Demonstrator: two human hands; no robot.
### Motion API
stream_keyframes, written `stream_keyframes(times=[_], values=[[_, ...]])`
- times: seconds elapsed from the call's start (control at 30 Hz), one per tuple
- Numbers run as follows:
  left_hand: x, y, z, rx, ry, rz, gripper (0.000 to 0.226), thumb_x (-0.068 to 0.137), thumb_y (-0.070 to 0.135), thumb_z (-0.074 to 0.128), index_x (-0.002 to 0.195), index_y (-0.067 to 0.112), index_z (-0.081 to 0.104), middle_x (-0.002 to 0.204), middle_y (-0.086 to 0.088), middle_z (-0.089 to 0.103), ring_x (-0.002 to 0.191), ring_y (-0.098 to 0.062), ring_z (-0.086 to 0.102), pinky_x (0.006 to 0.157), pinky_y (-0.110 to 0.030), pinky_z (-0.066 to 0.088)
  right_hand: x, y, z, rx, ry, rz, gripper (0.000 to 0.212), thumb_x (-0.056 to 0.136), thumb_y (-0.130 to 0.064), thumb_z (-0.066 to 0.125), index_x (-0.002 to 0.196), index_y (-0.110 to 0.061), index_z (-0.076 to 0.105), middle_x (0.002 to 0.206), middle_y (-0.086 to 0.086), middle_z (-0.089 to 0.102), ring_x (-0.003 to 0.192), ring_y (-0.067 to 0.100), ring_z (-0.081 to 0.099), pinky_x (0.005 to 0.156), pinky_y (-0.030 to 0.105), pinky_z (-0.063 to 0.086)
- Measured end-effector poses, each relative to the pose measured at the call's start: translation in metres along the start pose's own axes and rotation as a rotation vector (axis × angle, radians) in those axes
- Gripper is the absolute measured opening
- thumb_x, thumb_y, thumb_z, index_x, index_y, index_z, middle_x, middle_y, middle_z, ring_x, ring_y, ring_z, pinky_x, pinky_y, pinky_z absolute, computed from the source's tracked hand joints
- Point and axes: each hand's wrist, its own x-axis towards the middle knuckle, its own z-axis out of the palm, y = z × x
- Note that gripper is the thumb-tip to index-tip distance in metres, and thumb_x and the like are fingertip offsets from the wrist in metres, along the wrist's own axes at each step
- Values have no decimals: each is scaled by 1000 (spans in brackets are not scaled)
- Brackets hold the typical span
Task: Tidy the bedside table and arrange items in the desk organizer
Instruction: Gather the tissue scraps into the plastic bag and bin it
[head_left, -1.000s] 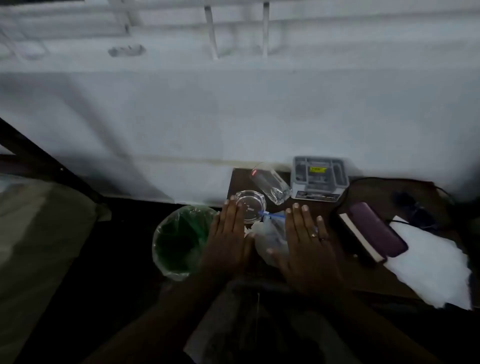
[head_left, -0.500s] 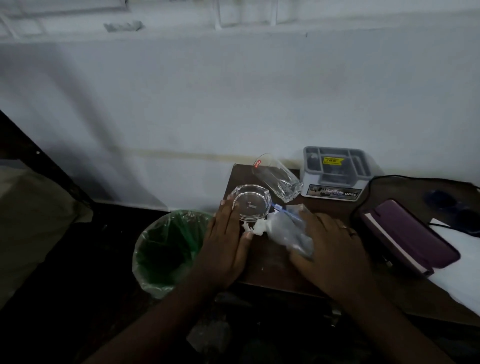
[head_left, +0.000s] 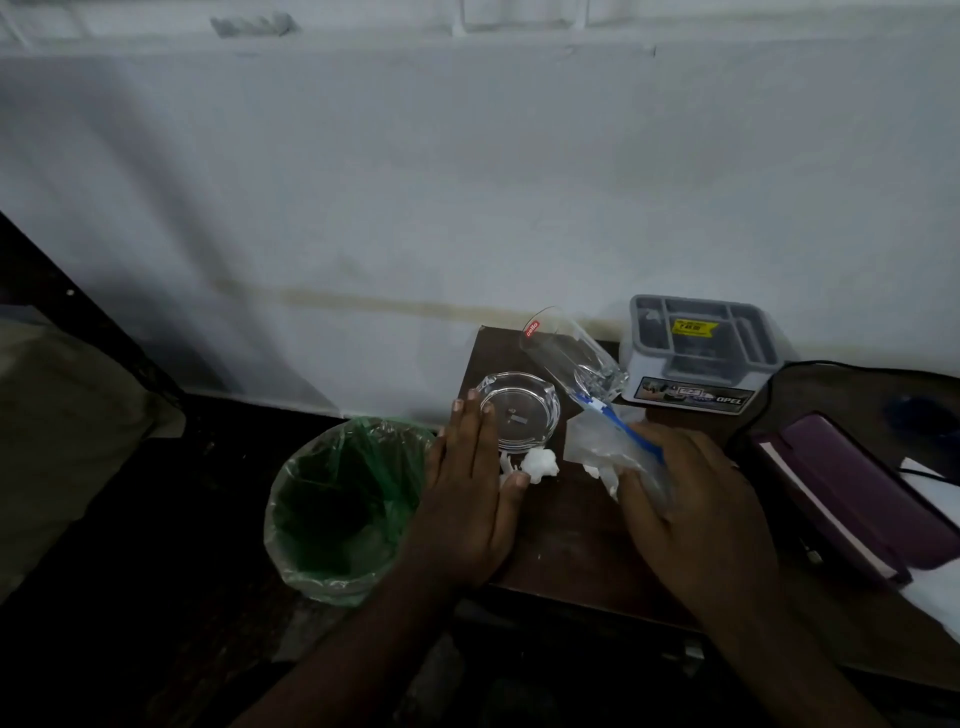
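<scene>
My left hand (head_left: 470, 499) lies flat at the table's (head_left: 566, 540) left edge, fingers straight beside the glass ashtray (head_left: 519, 410), thumb touching a white wad (head_left: 540, 462). The tipped glass (head_left: 569, 353) reads "cello". My right hand (head_left: 696, 499) grips a clear bag (head_left: 613, 447), its contents unclear. At the back edge, the grey organizer (head_left: 701, 353) reads "OPEL"; its yellow sticker is illegible.

A single head-worn wide-angle camera looked forward and steeply down from close above the bedside table (head_left: 566, 540), which sat lower right of centre, a white wall (head_left: 467, 182) filling the upper frame.
</scene>
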Motion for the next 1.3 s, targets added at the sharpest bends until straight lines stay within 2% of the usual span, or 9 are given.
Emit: stream_keyframes(times=[0.43, 0.6, 0.67, 0.77, 0.87, 0.97, 1.07, 1.17, 1.3], values=[[-4, 3, -5, -17, 64, 60, 73, 97, 54, 19, 155, 13, 5, 164, -2, -10, 150, -15, -16, 123, -42, 2, 6, -21, -5, 155, 87, 9, 46, 81, -27, 71, 125, -26, 54, 122, -7, 64, 112, 13, 60, 95, 41, 52], [5, 20, -19, -433, 183, 299, 64, 96, 48, 40, 148, 10, 33, 153, -12, 35, 143, -32, 33, 113, -51, 31, 3, -61, 3, 188, 143, -42, 44, 82, -28, 69, 123, -27, 54, 114, -5, 68, 103, 19, 66, 85, 42, 55], [12, 36, -24, -838, 212, 117, 50, 95, 45, 52, 140, 26, 43, 136, -4, 56, 125, -26, 55, 99, -50, 46, 3, -73, 8, 236, 94, -77, 51, 83, -28, 65, 130, -32, 46, 121, -6, 67, 107, 22, 65, 86, 41, 54], [24, 43, -34, -1294, 212, -297, 38, 81, 37, 72, 117, 27, 64, 109, -5, 74, 100, -24, 72, 75, -36, 58, 6, -77, 7, 451, -220, -153, 79, 77, -24, 64, 146, -38, 28, 138, -13, 56, 119, 9, 59, 95, 27, 51], [35, 26, -50, -1468, 211, -406, 25, 87, 15, 65, 112, 12, 66, 102, -12, 75, 95, -31, 72, 72, -38, 59, 16, -60, 3, 716, -132, -74, 59, 79, -10, 60, 132, -35, 50, 130, -18, 61, 119, 1, 58, 95, 19, 50], [42, 14, -66, -1492, 251, -525, 28, 92, 6, 58, 119, 4, 60, 108, -16, 71, 105, -39, 66, 87, -51, 57, 29, -16, 7, 385, 101, 58, 34, 89, -11, 60, 122, -19, 60, 120, 0, 66, 113, 17, 61, 94, 40, 52], [43, 8, -71, -1570, 265, -607, 31, 92, 5, 53, 123, 2, 56, 111, -20, 65, 108, -40, 63, 93, -57, 51, 20, 14, 24, -54, -210, 0, 50, 91, -20, 58, 139, -15, 48, 141, 8, 53, 130, 26, 49, 110, 42, 38], [44, 4, -75, -1638, 302, -645, 29, 92, 5, 51, 120, 4, 57, 105, -16, 64, 98, -34, 65, 79, -47, 58, 9, 22, 44, -222, -309, -49, 51, 95, -24, 46, 144, -34, 40, 152, -4, 41, 134, 24, 42, 107, 41, 38], [43, -3, -80, -1713, 286, -656, 20, 91, 5, 50, 109, 10, 59, 106, -16, 62, 100, -34, 64, 79, -48, 59, 20, 18, 49, -208, -328, -104, 34, 95, -10, 50, 120, -25, 67, 119, 1, 66, 110, 23, 59, 97, 32, 39]])
